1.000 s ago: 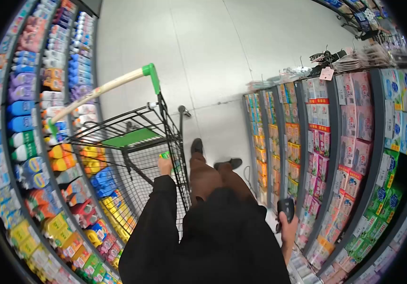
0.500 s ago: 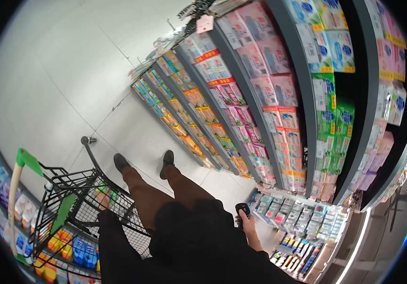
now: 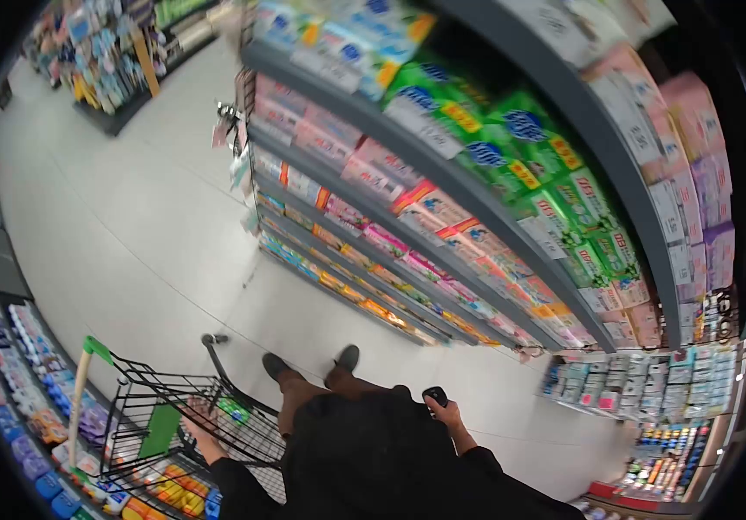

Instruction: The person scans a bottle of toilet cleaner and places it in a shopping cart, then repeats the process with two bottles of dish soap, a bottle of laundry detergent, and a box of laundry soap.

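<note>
My right hand [image 3: 451,417] is closed around a small black device with a rounded head [image 3: 434,397], held out in front of my body on the right. My left hand [image 3: 205,433] is at the black wire shopping cart [image 3: 134,394], among its wires. Its fingers are blurred and partly covered, so I cannot tell what they grip. Just right of that hand, a green package [image 3: 234,411] shows through the cart's mesh. The cart has a pale handle with green ends [image 3: 81,400] and a green panel [image 3: 159,431].
A tall shelf [image 3: 407,204] of packaged goods runs along my right. Lower left stands another shelf [image 3: 48,381] with bottles and packs. Hanging goods fill a rack [image 3: 650,386] at right. A display stand [image 3: 104,61] is farther off at the upper left. My shoes [image 3: 276,365] are on pale floor tiles.
The view has swung, bringing the far display stand into sight. The cart now appears lower and more to the right. My left hand shows more of its back and wrist; the right keeps the black device.
</note>
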### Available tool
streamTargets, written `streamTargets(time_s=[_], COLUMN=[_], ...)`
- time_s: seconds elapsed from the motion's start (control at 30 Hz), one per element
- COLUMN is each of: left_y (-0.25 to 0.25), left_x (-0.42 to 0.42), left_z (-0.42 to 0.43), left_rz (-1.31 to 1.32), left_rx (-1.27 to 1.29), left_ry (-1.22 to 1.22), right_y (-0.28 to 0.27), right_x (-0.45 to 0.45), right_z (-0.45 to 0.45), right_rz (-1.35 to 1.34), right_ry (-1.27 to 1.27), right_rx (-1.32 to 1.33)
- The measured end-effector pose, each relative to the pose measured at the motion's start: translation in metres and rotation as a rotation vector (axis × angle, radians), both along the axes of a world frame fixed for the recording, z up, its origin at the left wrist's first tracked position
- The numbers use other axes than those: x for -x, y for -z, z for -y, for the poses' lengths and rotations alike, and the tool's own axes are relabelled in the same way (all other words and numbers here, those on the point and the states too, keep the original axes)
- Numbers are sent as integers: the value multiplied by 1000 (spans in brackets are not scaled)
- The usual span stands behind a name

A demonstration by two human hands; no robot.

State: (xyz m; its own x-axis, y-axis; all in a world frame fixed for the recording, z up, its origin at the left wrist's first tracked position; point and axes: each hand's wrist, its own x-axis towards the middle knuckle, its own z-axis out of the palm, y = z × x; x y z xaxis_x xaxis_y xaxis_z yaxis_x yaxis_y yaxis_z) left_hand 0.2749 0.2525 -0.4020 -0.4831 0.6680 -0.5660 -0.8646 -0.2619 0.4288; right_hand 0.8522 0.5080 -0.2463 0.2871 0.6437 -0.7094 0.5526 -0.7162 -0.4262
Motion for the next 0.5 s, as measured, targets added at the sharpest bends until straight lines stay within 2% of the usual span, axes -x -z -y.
streamTargets(time_s=[0.03, 0.07, 0.1, 0.13, 0.17, 0.2, 0.23, 0.3, 0.37, 0.43, 0.5], left_y=[-38, -71, -76, -69, -83, -91, -85, -112, -197, -268, -335], left_x=[-18, -21, -18, -15, -19, -26, -22, -47, -91, -138, -171], left_z=[-18, -32, -37, -35, -44, -60, -66, -112, -203, -294, -367], left_rz=[-139, -95, -130, -219, -301, -415, -643, -1039, -1020, -1173, -1528], left_rx=[637, 747, 734, 839, 949, 874, 1060, 1231, 871, 524, 278], left_ry=[-182, -219, -228, -244, -261, -269, -216, -185, -60, 24, 110], right_y=[6, 15, 27, 39, 49, 58, 58, 55, 61, 65, 70], right_x=[-6, -15, -25, -35, -45, -54, -58, -62, -69, -73, -75], right_z=[-3, -5, -6, -8, -8, -6, -8, -7, -5, -2, 2], right_rz=[5, -13, -49, -37, -18, -34, -51, -70, -94, -102, -82], right_ry=[17, 38, 42, 68, 92, 127, 129, 171, 226, 266, 316], right_rx=[32, 50, 41, 70, 104, 101, 106, 68, 46, 18, 3])
